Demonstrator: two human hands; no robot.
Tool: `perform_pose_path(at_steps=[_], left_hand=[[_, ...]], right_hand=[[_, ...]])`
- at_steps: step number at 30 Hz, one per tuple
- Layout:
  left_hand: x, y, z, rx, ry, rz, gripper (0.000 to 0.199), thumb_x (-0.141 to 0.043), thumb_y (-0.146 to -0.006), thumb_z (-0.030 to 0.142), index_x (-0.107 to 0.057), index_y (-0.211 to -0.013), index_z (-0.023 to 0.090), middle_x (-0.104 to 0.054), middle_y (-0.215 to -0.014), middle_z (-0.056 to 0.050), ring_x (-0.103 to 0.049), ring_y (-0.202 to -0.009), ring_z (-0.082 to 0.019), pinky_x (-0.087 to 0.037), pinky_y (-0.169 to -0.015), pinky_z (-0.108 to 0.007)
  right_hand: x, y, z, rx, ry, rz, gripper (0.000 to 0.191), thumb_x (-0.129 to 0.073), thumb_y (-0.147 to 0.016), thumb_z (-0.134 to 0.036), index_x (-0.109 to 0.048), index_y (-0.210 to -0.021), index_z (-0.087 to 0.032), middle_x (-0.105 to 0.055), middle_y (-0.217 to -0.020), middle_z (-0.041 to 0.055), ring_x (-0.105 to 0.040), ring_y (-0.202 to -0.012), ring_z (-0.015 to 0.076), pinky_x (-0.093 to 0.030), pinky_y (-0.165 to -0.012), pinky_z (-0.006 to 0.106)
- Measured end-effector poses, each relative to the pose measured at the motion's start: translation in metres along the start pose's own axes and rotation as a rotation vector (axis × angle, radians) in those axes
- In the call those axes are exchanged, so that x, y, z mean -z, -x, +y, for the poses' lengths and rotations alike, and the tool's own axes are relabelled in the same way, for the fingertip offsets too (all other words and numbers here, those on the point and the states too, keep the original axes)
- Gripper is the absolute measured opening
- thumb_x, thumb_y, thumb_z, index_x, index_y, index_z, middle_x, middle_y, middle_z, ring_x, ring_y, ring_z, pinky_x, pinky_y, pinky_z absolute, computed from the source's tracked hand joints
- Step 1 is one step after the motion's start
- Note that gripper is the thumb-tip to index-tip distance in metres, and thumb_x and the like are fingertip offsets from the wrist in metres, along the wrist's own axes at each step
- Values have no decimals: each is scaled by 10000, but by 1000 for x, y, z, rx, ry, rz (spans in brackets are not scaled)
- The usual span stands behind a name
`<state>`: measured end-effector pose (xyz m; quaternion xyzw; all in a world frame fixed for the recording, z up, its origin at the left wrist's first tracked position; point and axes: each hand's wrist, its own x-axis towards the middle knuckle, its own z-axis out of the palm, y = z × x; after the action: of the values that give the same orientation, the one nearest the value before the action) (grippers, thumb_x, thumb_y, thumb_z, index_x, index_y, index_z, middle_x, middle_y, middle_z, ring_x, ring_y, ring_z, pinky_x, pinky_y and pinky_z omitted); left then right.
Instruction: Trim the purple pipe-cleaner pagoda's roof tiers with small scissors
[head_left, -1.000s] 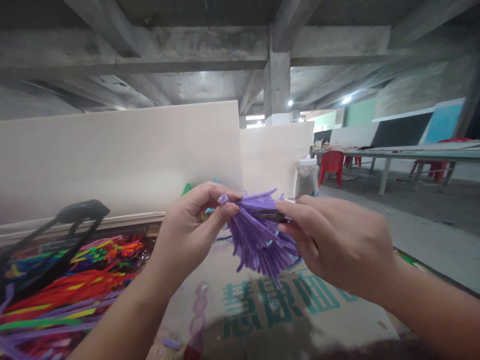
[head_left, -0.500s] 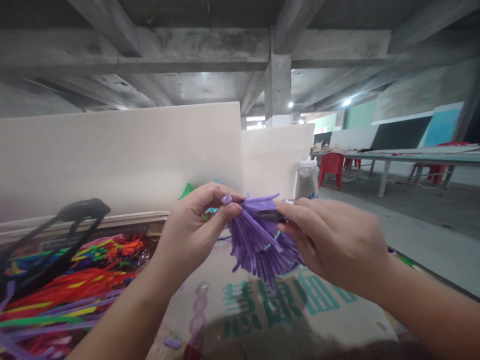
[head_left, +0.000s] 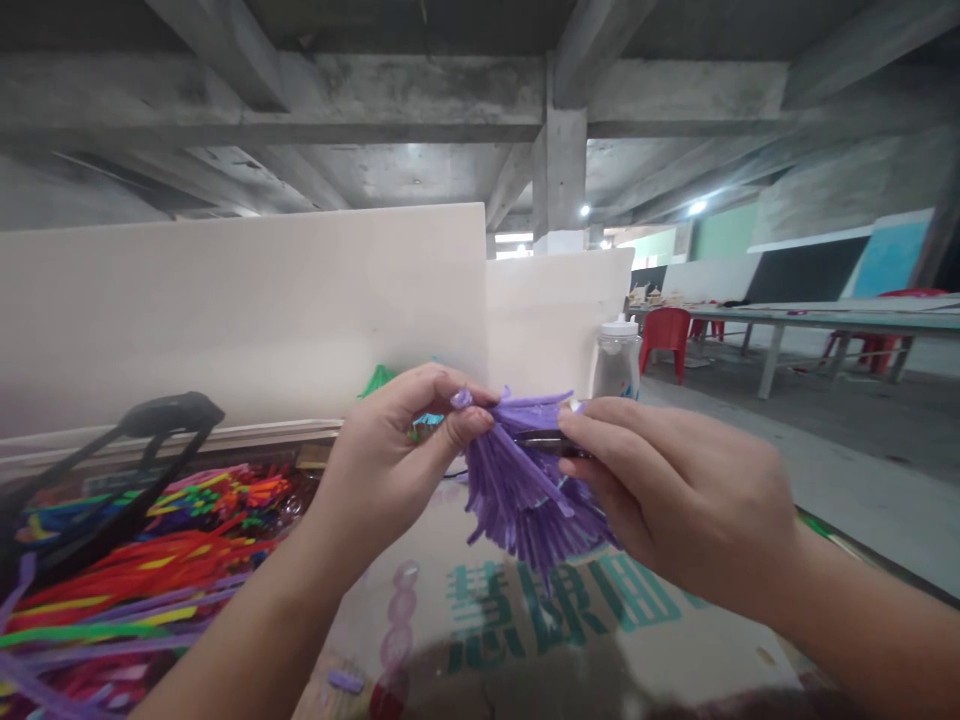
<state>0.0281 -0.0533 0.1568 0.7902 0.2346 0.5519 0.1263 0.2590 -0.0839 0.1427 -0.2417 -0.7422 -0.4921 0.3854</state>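
Observation:
My left hand point(head_left: 412, 440) pinches the gathered top of a bundle of purple pipe cleaners point(head_left: 510, 500) between thumb and fingertips. The fuzzy strands fan downward and to the right, and one sticks out sideways near the top. In my right hand point(head_left: 675, 480) is a dark, narrow metal tool point(head_left: 541, 441), its tip against the upper strands. The fingers cover most of that tool, so I cannot tell its exact kind. Beneath both hands lies a cardboard sheet point(head_left: 420, 560) with green printed characters.
Loose pipe cleaners in many colours point(head_left: 150, 570) fill the left side, with a black handle-like frame point(head_left: 169, 415) over them. A purple scrap point(head_left: 346, 681) lies in front. Behind stand pale boards point(head_left: 247, 310) and a clear bottle point(head_left: 616, 360). Red chairs point(head_left: 666, 335) stand farther off.
Both hands and the purple bundle have shifted slightly right in view, along with a small camera shift. The grips look the same.

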Motion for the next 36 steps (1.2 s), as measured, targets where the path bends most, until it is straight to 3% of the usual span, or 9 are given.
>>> perform_pose_path(at_steps=[36], left_hand=[[-1,1,1,-1,44,-10,106,-667,-928,335,-730,-923,250,-702,-922,-8,-654,-862,-142,-497,-779,-247]], right_hand=[[-5,1,0,-2,-96,42,106,-530,-978,-197,-614,-998,-137,-726,-800,46,-654,-664,154,-447,-623,289]])
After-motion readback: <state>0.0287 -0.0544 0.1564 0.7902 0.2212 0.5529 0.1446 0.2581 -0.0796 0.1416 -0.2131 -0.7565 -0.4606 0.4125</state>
